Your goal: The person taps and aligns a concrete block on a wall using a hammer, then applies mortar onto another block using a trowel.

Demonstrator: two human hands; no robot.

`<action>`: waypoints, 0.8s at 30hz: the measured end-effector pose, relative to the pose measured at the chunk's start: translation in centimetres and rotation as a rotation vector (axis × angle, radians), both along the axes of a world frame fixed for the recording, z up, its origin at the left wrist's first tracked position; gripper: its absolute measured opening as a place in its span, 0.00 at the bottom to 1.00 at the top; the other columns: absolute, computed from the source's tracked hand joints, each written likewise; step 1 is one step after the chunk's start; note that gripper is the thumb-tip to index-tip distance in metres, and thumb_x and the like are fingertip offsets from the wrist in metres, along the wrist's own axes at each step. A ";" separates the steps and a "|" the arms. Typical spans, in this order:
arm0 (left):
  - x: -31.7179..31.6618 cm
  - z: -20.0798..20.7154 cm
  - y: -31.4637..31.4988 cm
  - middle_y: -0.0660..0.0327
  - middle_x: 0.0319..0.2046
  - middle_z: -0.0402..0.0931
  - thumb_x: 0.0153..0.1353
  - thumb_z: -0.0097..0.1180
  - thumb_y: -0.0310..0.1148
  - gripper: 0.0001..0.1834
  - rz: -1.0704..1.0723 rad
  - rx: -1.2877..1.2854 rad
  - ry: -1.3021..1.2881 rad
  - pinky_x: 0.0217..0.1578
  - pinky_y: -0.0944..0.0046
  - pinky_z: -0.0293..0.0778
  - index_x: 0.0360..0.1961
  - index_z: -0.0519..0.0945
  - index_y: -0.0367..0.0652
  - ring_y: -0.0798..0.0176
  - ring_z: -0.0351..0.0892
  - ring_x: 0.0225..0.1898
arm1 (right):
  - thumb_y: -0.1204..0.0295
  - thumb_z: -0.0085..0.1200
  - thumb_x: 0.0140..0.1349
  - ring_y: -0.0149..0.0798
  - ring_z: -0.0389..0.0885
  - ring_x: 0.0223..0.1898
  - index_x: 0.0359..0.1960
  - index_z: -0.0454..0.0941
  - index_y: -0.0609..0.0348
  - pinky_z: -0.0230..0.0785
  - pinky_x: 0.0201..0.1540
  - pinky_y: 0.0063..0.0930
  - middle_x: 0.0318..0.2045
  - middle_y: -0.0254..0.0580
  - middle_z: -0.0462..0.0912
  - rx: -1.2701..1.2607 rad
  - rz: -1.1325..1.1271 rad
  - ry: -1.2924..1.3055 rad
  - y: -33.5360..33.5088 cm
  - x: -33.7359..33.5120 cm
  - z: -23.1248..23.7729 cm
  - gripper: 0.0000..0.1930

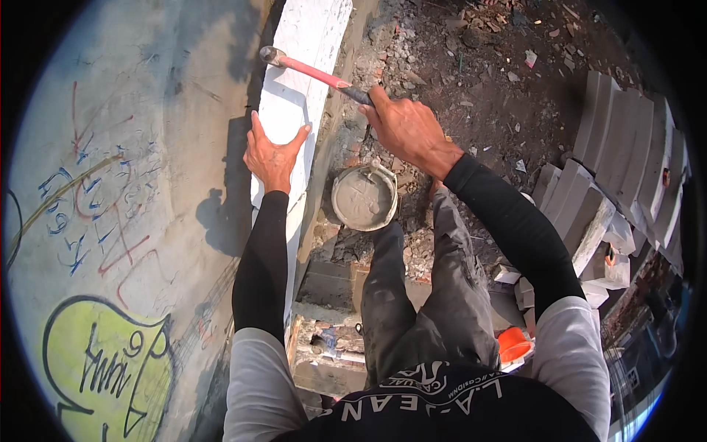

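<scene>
My right hand [411,127] is closed round the dark grip of a hammer [313,73] with a red handle. The hammer's head reaches over the left edge of a white block [309,33] in a narrow row beside the wall; I cannot tell if it touches. My left hand [274,153] lies on the same pale row, nearer to me, thumb and fingers spread across its width. Just right of the row, below my right hand, stands a round bucket [364,197] of wet grey mortar, with a tool handle at its rim.
A grey wall [147,96] with painted scrawls runs along the left. Rubble and broken chips [471,66] cover the dark ground ahead. Grey blocks [626,140] are stacked at the right, with loose ones nearer. An orange container [513,344] sits beside my right leg.
</scene>
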State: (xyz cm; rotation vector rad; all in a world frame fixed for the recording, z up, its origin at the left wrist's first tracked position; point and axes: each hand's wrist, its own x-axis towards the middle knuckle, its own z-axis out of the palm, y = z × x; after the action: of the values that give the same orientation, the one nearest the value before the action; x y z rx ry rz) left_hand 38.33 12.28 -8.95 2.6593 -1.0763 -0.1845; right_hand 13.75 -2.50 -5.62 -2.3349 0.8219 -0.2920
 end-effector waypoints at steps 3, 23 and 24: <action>1.5 0.3 1.5 0.42 0.63 0.71 0.42 0.77 0.67 0.68 -0.022 -0.061 0.188 0.69 0.36 0.58 0.76 0.61 0.35 0.41 0.71 0.66 | 0.62 0.49 0.78 0.60 0.78 0.18 0.45 0.65 0.58 0.68 0.21 0.56 0.17 0.51 0.77 0.036 -0.009 0.028 2.1 -0.7 -0.1 0.12; 5.5 2.0 18.6 0.51 0.48 0.88 0.56 0.72 0.51 0.32 0.048 0.023 0.689 0.55 0.56 0.76 0.57 0.85 0.41 0.53 0.86 0.51 | 0.60 0.50 0.77 0.64 0.82 0.24 0.50 0.68 0.60 0.73 0.26 0.57 0.21 0.57 0.81 0.224 0.117 0.253 16.3 -2.3 3.7 0.15; 5.5 2.1 18.4 0.51 0.48 0.88 0.56 0.72 0.51 0.32 0.033 0.027 0.702 0.55 0.56 0.76 0.57 0.85 0.42 0.52 0.86 0.52 | 0.60 0.50 0.77 0.64 0.82 0.24 0.50 0.68 0.60 0.73 0.26 0.57 0.21 0.57 0.81 0.225 0.114 0.257 16.6 -2.5 3.7 0.15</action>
State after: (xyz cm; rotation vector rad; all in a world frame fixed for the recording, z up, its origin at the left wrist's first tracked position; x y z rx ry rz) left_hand 43.86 30.71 -6.86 2.3151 -0.7851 -1.0331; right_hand 11.25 14.09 -1.96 -2.2213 0.7929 0.1469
